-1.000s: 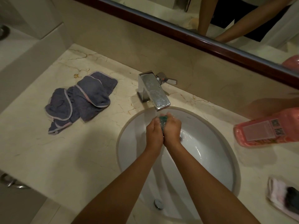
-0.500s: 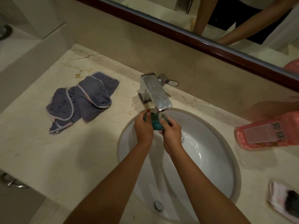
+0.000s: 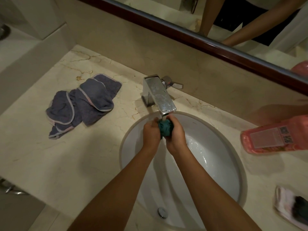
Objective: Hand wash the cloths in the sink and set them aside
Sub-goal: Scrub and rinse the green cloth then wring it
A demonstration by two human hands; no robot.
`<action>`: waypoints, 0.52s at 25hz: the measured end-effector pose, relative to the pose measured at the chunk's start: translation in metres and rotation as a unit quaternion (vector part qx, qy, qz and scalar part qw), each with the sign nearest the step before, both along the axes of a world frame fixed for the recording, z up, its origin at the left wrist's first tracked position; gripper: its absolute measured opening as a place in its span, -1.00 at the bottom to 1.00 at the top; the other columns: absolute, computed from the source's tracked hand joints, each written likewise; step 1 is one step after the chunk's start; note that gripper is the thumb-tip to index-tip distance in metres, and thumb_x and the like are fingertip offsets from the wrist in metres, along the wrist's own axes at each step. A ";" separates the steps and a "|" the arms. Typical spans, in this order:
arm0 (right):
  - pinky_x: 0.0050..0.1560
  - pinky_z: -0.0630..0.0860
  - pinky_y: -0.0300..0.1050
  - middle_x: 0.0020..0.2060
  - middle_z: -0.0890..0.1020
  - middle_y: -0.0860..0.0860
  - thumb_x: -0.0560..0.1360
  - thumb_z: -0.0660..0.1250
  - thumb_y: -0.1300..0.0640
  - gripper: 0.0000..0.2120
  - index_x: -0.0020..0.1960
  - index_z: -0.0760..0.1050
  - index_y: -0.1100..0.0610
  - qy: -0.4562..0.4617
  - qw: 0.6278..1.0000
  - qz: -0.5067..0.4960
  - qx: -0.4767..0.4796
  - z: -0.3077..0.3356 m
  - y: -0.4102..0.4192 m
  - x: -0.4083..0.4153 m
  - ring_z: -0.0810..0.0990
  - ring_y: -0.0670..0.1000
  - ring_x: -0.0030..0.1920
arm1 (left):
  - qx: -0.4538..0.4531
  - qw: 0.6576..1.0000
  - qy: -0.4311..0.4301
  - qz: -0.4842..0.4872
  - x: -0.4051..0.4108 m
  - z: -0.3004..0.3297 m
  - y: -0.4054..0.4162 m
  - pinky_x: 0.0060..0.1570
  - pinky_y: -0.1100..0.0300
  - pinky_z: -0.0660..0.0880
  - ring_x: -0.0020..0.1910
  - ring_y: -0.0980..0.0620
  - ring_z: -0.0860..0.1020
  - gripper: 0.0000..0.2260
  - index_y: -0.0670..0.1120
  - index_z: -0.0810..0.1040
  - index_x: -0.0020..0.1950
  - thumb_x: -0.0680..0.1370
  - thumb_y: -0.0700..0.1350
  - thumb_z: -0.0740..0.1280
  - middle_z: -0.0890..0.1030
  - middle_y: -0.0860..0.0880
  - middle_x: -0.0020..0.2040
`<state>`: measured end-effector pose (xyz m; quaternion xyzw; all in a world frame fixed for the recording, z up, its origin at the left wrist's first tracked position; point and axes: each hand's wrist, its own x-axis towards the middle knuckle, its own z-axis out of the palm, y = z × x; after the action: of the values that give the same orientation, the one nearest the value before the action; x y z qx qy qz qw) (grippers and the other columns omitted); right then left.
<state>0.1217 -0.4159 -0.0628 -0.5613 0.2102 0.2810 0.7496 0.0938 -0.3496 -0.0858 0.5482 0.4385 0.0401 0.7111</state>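
A small teal cloth (image 3: 165, 129) is bunched between my two hands, right under the spout of the chrome faucet (image 3: 160, 95), over the white oval sink (image 3: 221, 164). My left hand (image 3: 150, 133) grips its left side and my right hand (image 3: 176, 133) grips its right side. Most of the cloth is hidden by my fingers. A crumpled grey-purple cloth (image 3: 83, 104) with pale edging lies on the marble counter (image 3: 58, 164) to the left of the sink.
A pink bottle (image 3: 275, 135) lies on its side on the counter to the right of the sink. A pale folded cloth with something dark on it (image 3: 291, 207) sits at the right edge. A mirror (image 3: 216, 17) runs along the back wall.
My hands spread apart with the teal cloth under the spout half a second ago; now they have closed together around it again.
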 end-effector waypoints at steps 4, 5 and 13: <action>-0.10 0.58 -0.24 0.01 0.69 0.06 0.62 0.34 0.08 -0.88 0.13 0.60 0.02 -0.112 0.989 0.043 -0.090 -0.014 0.000 -0.010 0.68 0.01 0.03 | 0.050 0.997 0.059 0.005 0.005 0.001 0.004 -0.11 0.03 0.52 -0.11 -0.17 0.63 -0.58 -0.20 0.61 -0.11 0.71 0.03 0.13 0.66 -0.22 -0.13; -0.16 0.57 -0.27 -0.06 0.69 0.02 0.62 0.34 0.09 -0.92 0.02 0.61 -0.04 -0.129 0.982 0.029 -0.138 -0.014 0.002 -0.010 0.67 -0.02 -0.04 | 0.074 0.994 0.075 -0.016 0.003 0.004 0.003 -0.15 0.06 0.51 -0.15 -0.12 0.62 -0.53 -0.15 0.57 -0.18 0.72 0.10 0.08 0.64 -0.15 -0.19; -0.32 0.51 -0.11 -0.41 0.59 0.08 0.63 0.27 0.09 -0.65 -0.23 0.55 0.28 -0.069 0.978 -0.037 -0.195 -0.008 0.015 -0.001 0.57 0.04 -0.37 | 0.143 0.985 -0.091 -0.043 -0.018 0.012 -0.013 -0.11 0.06 0.58 -0.14 -0.01 0.64 -0.78 -0.04 0.55 -0.03 0.61 0.08 0.25 0.65 -0.05 -0.15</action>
<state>0.1210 -0.4013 -0.0703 -0.7068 0.2294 0.1674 0.6479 0.0762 -0.3626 -0.0740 0.6562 0.3381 0.1215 0.6635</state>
